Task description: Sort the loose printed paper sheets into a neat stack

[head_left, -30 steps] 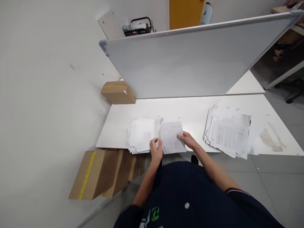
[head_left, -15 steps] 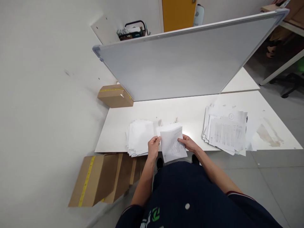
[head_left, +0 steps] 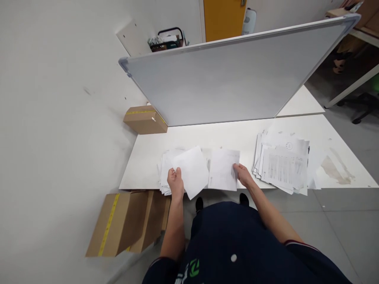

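Pinching the left edge of a blank white rectangular paper sheet (head_left: 192, 171) between thumb and curled fingers, the left hand (head_left: 175, 180) is at the front edge of a long white rectangular desk (head_left: 139, 161). The blank sheet is turned at an angle, its lowest corner projecting past the desk's front edge, and it overlaps the right part of a loose stack of white paper sheets (head_left: 165, 169); contact between the two cannot be determined. The grip of the right hand (head_left: 242, 174) is pressed together on the right edge of a white paper sheet with faint grey print (head_left: 222, 169), located just beside the blank sheet; whether further sheets lie beneath it cannot be told. Near the right hand, a fanned stack of grey-printed white papers (head_left: 286, 163) rests on the desk. Behind stands a grey-white rectangular board with a silver frame (head_left: 231, 83), its lower left corner beside a brown cardboard box with yellow tape (head_left: 146, 121).
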`<state>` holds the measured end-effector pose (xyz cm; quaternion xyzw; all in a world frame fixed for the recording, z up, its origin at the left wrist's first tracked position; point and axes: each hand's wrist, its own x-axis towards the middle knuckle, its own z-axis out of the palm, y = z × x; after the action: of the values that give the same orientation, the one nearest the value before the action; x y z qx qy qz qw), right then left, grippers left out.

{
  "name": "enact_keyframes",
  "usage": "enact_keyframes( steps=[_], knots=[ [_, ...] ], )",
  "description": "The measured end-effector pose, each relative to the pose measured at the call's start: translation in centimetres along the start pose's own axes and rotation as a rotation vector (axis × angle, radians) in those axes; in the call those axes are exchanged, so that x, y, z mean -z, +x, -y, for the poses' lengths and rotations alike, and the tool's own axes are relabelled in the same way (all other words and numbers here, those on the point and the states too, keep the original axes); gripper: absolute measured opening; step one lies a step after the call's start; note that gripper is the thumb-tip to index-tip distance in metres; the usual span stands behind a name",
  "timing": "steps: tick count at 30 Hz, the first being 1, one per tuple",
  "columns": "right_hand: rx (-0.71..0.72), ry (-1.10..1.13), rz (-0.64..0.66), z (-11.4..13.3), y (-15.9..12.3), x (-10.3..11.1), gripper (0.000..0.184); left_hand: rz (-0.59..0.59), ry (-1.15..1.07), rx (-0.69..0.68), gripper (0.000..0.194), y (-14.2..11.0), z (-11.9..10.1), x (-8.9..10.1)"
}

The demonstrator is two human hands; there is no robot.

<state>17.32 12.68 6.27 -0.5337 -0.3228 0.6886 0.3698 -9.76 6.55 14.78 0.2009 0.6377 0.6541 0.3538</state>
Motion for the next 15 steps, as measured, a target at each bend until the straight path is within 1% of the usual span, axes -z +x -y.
enact_keyframes(
  steps=[1,3,5,7,9,12,15],
  knots=[
    [0.023,-0.013,-0.048,0.3,0.3,0.7,0.036,0.027,-0.044,0.023,0.033,0.1,-0.5,0.2],
    [0.059,-0.041,-0.109,0.8,0.8,1.6,0.037,0.119,-0.127,0.088,0.034,0.0,-1.4,0.4],
    [0.076,-0.065,-0.106,1.3,0.8,1.7,0.037,0.223,-0.158,0.14,0.034,-0.4,-1.6,0.0],
    [0.076,-0.081,-0.04,1.6,0.4,1.0,0.036,0.307,-0.12,0.152,0.031,-0.8,-1.1,-0.6],
    [0.067,-0.089,0.066,1.9,-0.4,-0.4,0.035,0.351,-0.018,0.133,0.029,-1.1,0.0,-1.2],
    [0.042,-0.094,0.228,2.1,-1.7,-2.6,0.034,0.328,0.143,0.087,0.033,-1.4,1.8,-1.7],
    [0.022,-0.082,0.335,1.9,-2.6,-3.9,0.036,0.298,0.191,0.056,0.038,-1.5,2.9,-1.8]
  ],
)
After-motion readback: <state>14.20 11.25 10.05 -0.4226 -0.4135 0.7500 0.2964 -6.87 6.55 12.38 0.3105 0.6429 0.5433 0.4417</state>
